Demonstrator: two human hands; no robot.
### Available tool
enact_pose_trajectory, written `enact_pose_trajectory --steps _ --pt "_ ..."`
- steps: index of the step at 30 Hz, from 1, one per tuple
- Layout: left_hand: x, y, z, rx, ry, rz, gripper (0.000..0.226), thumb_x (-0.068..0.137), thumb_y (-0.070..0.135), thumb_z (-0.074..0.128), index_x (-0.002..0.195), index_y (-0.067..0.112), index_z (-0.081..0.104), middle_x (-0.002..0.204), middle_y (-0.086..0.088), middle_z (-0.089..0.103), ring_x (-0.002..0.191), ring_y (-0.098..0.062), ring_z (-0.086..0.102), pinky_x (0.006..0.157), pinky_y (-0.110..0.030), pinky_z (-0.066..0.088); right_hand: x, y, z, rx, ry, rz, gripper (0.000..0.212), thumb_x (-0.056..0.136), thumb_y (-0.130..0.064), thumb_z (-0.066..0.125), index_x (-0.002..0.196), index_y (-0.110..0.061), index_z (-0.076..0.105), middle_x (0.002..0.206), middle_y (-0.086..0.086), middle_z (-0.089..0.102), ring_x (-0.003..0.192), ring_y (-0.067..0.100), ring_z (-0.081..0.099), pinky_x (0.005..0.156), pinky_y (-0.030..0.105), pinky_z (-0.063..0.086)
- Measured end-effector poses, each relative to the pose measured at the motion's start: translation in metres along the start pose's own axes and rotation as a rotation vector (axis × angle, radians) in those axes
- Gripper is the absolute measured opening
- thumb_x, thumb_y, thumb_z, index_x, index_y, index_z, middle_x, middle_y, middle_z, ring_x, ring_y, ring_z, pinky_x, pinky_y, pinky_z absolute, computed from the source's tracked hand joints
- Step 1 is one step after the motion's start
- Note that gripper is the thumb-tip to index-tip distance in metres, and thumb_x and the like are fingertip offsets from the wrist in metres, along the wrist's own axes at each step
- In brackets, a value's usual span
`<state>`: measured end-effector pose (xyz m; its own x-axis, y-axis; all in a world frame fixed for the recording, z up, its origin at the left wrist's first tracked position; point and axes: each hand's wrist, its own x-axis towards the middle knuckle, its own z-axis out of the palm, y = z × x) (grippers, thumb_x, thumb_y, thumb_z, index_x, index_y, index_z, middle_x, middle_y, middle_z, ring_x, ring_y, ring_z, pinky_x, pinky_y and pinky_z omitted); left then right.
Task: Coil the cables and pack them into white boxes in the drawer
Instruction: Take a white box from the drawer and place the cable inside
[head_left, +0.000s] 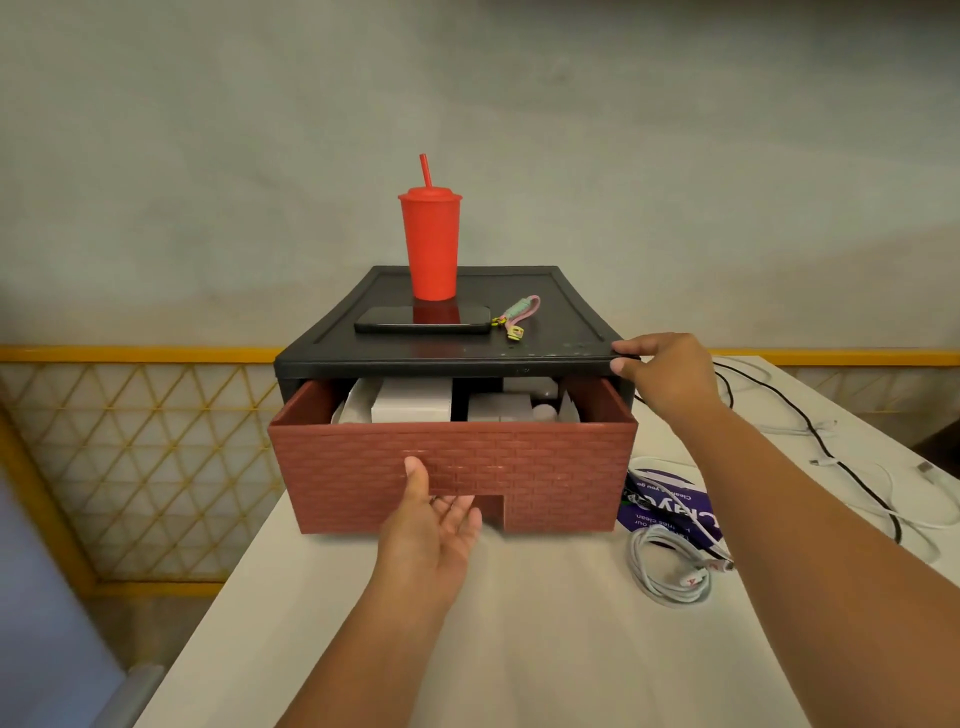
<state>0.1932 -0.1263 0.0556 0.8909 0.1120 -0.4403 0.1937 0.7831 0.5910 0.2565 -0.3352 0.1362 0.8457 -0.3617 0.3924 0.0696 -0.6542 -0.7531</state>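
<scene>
The brick-patterned drawer (519, 467) stands partly pulled out of its black case (545, 332), and white boxes (413, 402) show packed inside it, behind its front wall. The left hand (434, 525) is at the drawer's front, palm up: its fingers curl into the notch cut in the lower edge and its thumb presses flat on the bricks above. The right hand (670, 374) grips the case's front corner, above and to the right of the drawer - fingers over the top edge, thumb under the rim.

To the right of the drawer a coiled white cable (670, 571) lies on the table (519, 623), just beside a purple packet (670, 506) that touches the drawer's lower right corner. Farther right a black cable (826, 452) and loose white cables (883, 499) trail across the tabletop. Above the drawer, on the case's top, a red tumbler (430, 249) with a straw stands behind a dark phone (423, 318); a pink and green strap (517, 317) lies just beside the phone.
</scene>
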Motion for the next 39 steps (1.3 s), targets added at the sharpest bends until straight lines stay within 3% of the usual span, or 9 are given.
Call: enact_pose_trajectory --steps 7,11,13,19,26,29,33,36,39 --pt "-0.054 -0.006 -0.021 -0.019 0.049 -0.001 0.042 0.086 0.044 0.052 0.094 0.003 0.054 0.087 -0.009 0.057 0.086 -0.020 0.059 0.097 -0.039 0.043 0.000 -0.007 -0.006 -0.051 -0.057 0.006 0.027 0.085 -0.013 0.066 0.112 -0.011 0.068 0.119 0.011 0.064 0.109 0.025 0.058 0.089 0.026 0.040" --pt "-0.075 -0.009 -0.026 -0.041 0.072 -0.011 0.050 0.086 0.042 0.053 0.115 0.002 0.052 0.095 -0.009 0.056 0.102 -0.024 0.057 0.097 -0.039 0.042 -0.001 -0.009 -0.008 -0.056 -0.063 0.016 0.028 0.085 -0.013 0.065 0.113 -0.011 0.067 0.119 0.012 0.064 0.109 0.027 0.058 0.092 0.030 0.042" --pt "-0.084 -0.012 -0.029 -0.042 0.081 -0.015 0.045 0.085 0.042 0.054 0.105 0.002 0.055 0.090 -0.010 0.059 0.099 -0.024 0.057 0.097 -0.040 0.043 -0.001 -0.009 -0.008 -0.073 -0.068 0.016 0.028 0.086 -0.013 0.065 0.113 -0.010 0.067 0.118 0.012 0.064 0.108 0.028 0.058 0.092 0.030 0.042" --pt "-0.103 -0.019 -0.047 -0.023 0.078 -0.055 0.050 0.070 0.047 0.056 0.090 0.000 0.056 0.085 -0.014 0.064 0.083 -0.023 0.060 0.076 -0.039 0.045 -0.003 -0.010 -0.006 -0.095 -0.059 0.010 0.027 0.087 -0.015 0.064 0.113 -0.010 0.067 0.115 0.013 0.065 0.102 0.030 0.060 0.090 0.034 0.046" --pt "-0.108 -0.014 -0.056 0.033 0.042 -0.058 0.047 0.084 0.047 0.048 0.086 0.000 0.055 0.055 -0.010 0.068 0.079 -0.024 0.060 0.067 -0.037 0.045 -0.006 -0.017 -0.004 -0.296 -0.079 -0.097 0.045 0.079 -0.040 0.070 0.109 -0.007 0.066 0.113 0.010 0.067 0.105 0.029 0.059 0.084 0.032 0.045" --pt "-0.103 -0.006 -0.058 0.051 0.044 -0.050 0.050 0.084 0.047 0.047 0.090 -0.001 0.054 0.059 -0.012 0.069 0.079 -0.025 0.060 0.065 -0.040 0.045 -0.007 -0.020 -0.001 -0.409 -0.074 -0.152 0.047 0.081 -0.047 0.065 0.105 -0.007 0.067 0.107 0.011 0.068 0.098 0.029 0.060 0.077 0.033 0.047" --pt "-0.098 0.004 -0.061 0.068 0.037 -0.045 0.051 0.085 0.046 0.047 0.093 -0.004 0.054 0.085 -0.018 0.064 0.081 -0.027 0.060 0.067 -0.041 0.046 -0.006 -0.020 0.002 -0.485 -0.062 -0.166 0.046 0.082 -0.050 0.061 0.096 -0.006 0.068 0.096 0.013 0.069 0.082 0.027 0.057 0.067 0.030 0.043" --pt "-0.097 0.004 -0.063 0.068 0.009 -0.055 0.051 0.085 0.046 0.047 0.095 -0.003 0.055 0.083 -0.018 0.065 0.083 -0.027 0.060 0.068 -0.041 0.045 -0.005 -0.020 0.003 -0.486 -0.054 -0.158 0.045 0.083 -0.049 0.062 0.097 -0.006 0.067 0.097 0.013 0.069 0.086 0.029 0.060 0.067 0.029 0.042" --pt "-0.097 0.003 -0.064 0.054 0.012 -0.063 0.051 0.084 0.047 0.049 0.097 -0.002 0.055 0.079 -0.017 0.069 0.083 -0.027 0.061 0.066 -0.041 0.045 -0.005 -0.021 0.003 -0.487 -0.050 -0.140 0.043 0.083 -0.048 0.063 0.096 -0.006 0.066 0.091 0.013 0.067 0.077 0.026 0.054 0.065 0.028 0.042"
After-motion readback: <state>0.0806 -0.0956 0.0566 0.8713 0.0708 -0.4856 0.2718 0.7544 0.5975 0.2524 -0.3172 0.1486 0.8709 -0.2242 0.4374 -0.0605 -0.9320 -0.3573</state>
